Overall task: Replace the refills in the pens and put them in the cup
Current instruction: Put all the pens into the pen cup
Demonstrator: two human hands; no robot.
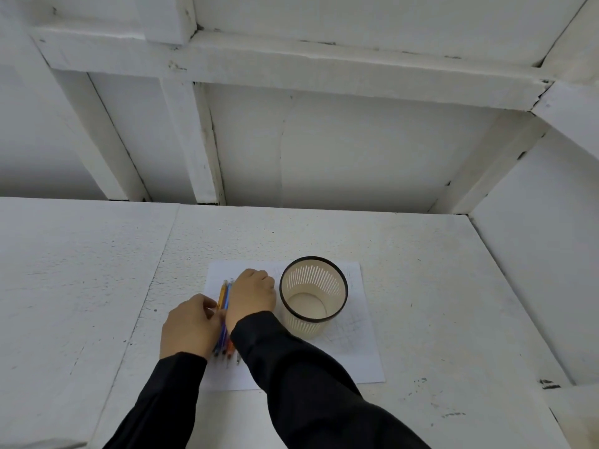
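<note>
The pens (223, 314) lie between both hands, long axis pointing away from the person. The left hand (191, 327) and right hand (252, 294) rest curled on them, grip unclear. The cup (313, 296) stands just right of the right hand.

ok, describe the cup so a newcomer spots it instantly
On the white table lies a sheet of paper. The cup stands upright on its far right part, just right of the right hand. It is a cream slotted cylinder with a black rim, empty, the only tall thing there; the pens lie flat.
</note>
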